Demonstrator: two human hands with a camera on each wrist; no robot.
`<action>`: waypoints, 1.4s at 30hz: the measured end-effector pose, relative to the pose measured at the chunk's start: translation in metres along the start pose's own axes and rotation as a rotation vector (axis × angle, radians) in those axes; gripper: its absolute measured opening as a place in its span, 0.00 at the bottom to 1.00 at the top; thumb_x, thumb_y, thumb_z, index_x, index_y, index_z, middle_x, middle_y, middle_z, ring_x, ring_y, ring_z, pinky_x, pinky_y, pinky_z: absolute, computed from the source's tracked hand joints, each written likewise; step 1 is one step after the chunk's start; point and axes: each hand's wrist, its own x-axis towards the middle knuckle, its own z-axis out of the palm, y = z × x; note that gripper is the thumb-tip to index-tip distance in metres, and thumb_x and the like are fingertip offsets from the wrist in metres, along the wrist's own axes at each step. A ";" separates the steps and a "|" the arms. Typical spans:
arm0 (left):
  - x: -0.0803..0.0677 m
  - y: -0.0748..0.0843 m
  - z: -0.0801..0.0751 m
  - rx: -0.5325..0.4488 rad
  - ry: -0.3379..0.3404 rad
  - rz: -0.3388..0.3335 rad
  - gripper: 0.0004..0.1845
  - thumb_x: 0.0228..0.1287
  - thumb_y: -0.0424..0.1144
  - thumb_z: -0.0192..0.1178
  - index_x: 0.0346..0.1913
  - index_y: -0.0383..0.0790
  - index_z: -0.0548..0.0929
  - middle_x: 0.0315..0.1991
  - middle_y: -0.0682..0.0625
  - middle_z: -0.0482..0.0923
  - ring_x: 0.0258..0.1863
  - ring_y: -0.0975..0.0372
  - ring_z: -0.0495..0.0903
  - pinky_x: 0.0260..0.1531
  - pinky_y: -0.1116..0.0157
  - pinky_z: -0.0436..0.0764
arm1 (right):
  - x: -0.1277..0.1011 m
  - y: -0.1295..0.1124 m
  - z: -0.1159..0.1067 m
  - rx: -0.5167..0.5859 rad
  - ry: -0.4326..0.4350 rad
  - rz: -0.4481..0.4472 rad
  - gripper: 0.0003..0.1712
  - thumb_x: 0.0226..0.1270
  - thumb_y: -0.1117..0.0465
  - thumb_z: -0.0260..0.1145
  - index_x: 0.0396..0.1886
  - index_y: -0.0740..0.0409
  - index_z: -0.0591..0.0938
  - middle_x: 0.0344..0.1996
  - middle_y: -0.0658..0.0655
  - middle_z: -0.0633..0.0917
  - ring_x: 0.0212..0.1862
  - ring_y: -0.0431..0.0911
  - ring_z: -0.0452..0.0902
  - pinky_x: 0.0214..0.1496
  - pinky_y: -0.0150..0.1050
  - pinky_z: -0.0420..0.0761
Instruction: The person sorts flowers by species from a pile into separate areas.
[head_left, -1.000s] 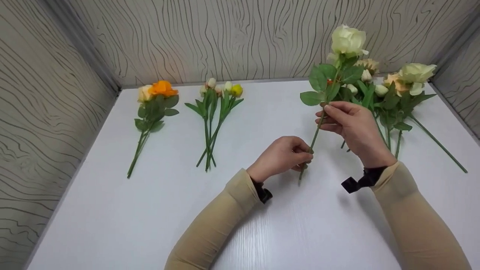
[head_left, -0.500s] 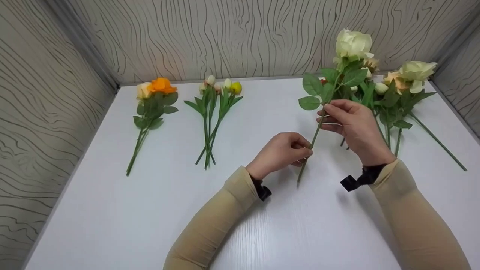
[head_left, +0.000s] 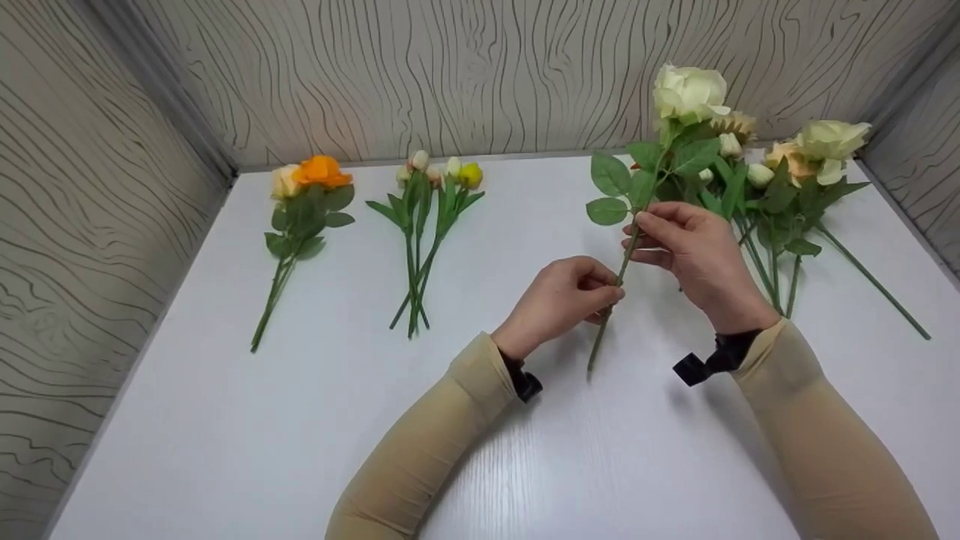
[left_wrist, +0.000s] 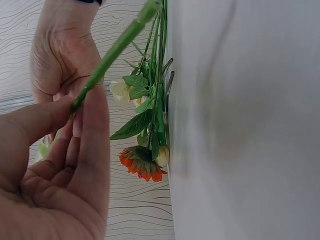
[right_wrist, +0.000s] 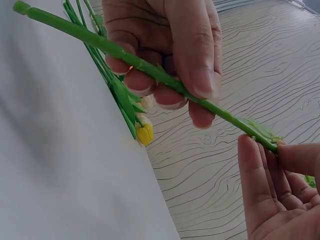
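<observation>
Between both hands a cream-white artificial rose (head_left: 688,94) is held up at a tilt, its bloom toward the back wall. My right hand (head_left: 694,259) pinches the green stem just below the leaves. Lower down, my left hand (head_left: 566,298) pinches the same stem between thumb and fingers. In the right wrist view the bare stem (right_wrist: 90,37) runs past the left fingers, its cut end free. Behind the right hand lies a pile of flowers, including another cream rose (head_left: 832,146). An orange-red flower (left_wrist: 142,162) of that pile shows in the left wrist view.
On the white table (head_left: 247,450), an orange rose (head_left: 322,172) and a peach rose (head_left: 286,182) lie together at the left. Several tulips (head_left: 420,210) with crossed stems lie at middle left. A wood-patterned wall (head_left: 450,75) closes off the back.
The held rose first shifted slightly right, then back left, with its stem end a little lower. The left hand has moved up slightly; both hands keep their grip.
</observation>
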 end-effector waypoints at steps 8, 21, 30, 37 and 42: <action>-0.017 0.004 -0.047 0.144 0.044 -0.013 0.03 0.72 0.34 0.65 0.44 0.39 0.85 0.38 0.41 0.86 0.31 0.59 0.86 0.38 0.58 0.87 | -0.001 0.001 0.000 -0.085 -0.063 0.007 0.24 0.72 0.55 0.70 0.59 0.67 0.81 0.46 0.64 0.87 0.46 0.53 0.87 0.48 0.44 0.87; -0.120 -0.026 -0.262 0.670 0.492 -0.287 0.13 0.73 0.35 0.56 0.51 0.29 0.84 0.40 0.39 0.84 0.34 0.53 0.82 0.35 0.57 0.80 | -0.002 0.002 -0.008 -0.101 -0.077 0.039 0.22 0.73 0.55 0.69 0.58 0.66 0.82 0.44 0.61 0.87 0.45 0.51 0.86 0.46 0.41 0.87; -0.148 -0.061 -0.297 0.640 0.536 -0.443 0.13 0.72 0.34 0.56 0.49 0.25 0.83 0.41 0.36 0.82 0.31 0.56 0.80 0.29 0.63 0.78 | -0.001 0.009 -0.007 -0.129 -0.097 0.051 0.24 0.73 0.54 0.69 0.59 0.68 0.81 0.44 0.61 0.86 0.46 0.51 0.86 0.47 0.41 0.87; -0.153 -0.066 -0.297 0.627 0.514 -0.485 0.16 0.72 0.35 0.57 0.52 0.22 0.81 0.46 0.33 0.82 0.36 0.53 0.83 0.35 0.60 0.80 | 0.000 0.011 -0.004 -0.164 -0.098 0.056 0.25 0.73 0.52 0.69 0.59 0.67 0.81 0.46 0.62 0.85 0.48 0.52 0.85 0.48 0.42 0.87; -0.159 -0.064 -0.297 0.646 0.517 -0.507 0.17 0.72 0.36 0.58 0.53 0.22 0.80 0.42 0.34 0.83 0.35 0.52 0.82 0.35 0.58 0.80 | 0.005 0.012 -0.002 -0.167 -0.118 0.065 0.26 0.73 0.52 0.69 0.59 0.68 0.80 0.46 0.63 0.85 0.48 0.52 0.85 0.49 0.42 0.86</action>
